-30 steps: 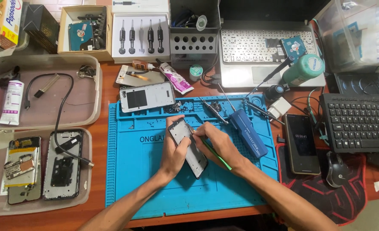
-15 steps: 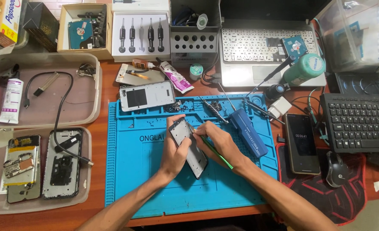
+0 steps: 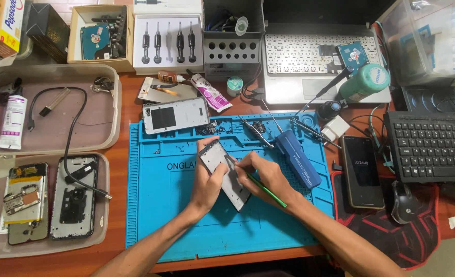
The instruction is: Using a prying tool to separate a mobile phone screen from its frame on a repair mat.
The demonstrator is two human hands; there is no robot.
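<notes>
From the head camera, the left hand [image 3: 208, 180] cups the phone frame [image 3: 224, 174] over the blue mat [image 3: 186, 225], grip closed on its edge. The frame's long axis runs upper-left to lower-right. The right hand [image 3: 264, 177] pinches a green tool [image 3: 266, 190] against it.

Blue work mat [image 3: 186, 225] taken as landmark. White phone back cover [image 3: 176, 115] laid at its upper left; black keyboard [image 3: 432, 146] seen right; screwdriver set [image 3: 168, 42] placed above; two opened phones [image 3: 50, 202] kept left.
</notes>
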